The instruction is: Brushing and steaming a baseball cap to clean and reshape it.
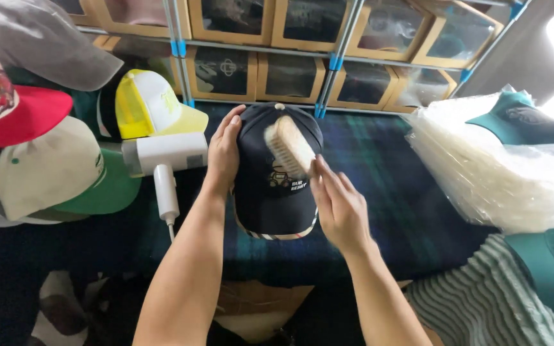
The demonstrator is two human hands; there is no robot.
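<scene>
A dark navy cap with a small embroidered picture on its front lies on a dark plaid cloth, its plaid-edged brim toward me. My left hand rests flat against the cap's left side, holding it steady. My right hand grips a pale wooden brush, blurred, lying across the cap's crown.
A white hand-held dryer-like device lies left of the cap. Several caps are piled at the left, among them a yellow and white one. A stack of clear plastic bags with teal caps sits right. Shelves of windowed cardboard boxes stand behind.
</scene>
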